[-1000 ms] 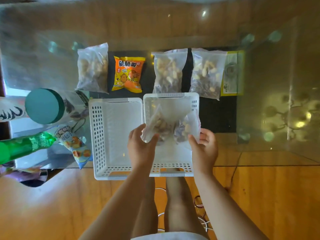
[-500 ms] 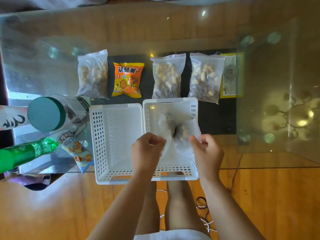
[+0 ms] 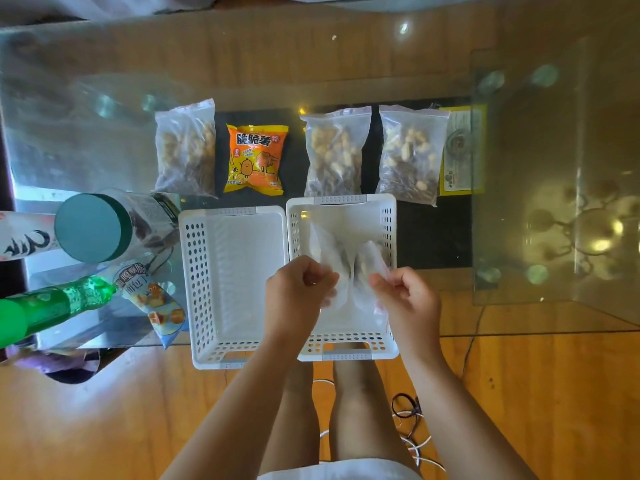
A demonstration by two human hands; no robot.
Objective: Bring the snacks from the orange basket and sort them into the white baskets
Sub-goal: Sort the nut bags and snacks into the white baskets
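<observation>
Over the right white basket (image 3: 388, 216), both hands grip one clear nut bag (image 3: 346, 268), left hand (image 3: 298, 293) and right hand (image 3: 406, 299) pinching its near edge; left white basket (image 3: 194, 265) beside it holds nothing; three nut bags and an orange packet (image 3: 255, 159) lie behind on the bench (image 3: 104, 126).

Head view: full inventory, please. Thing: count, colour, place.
white baskets: 2, white, side by side at the near table edge
clear nut bags: 3, clear, row behind the baskets
held bag: 1, clear, over the right basket
chip packet: 1, orange, in that row
canister: 1, teal lid, left
bottle: 1, green, left
snack pouch: 1, blue, left
left hand: shut on held bag
right hand: shut on held bag
</observation>
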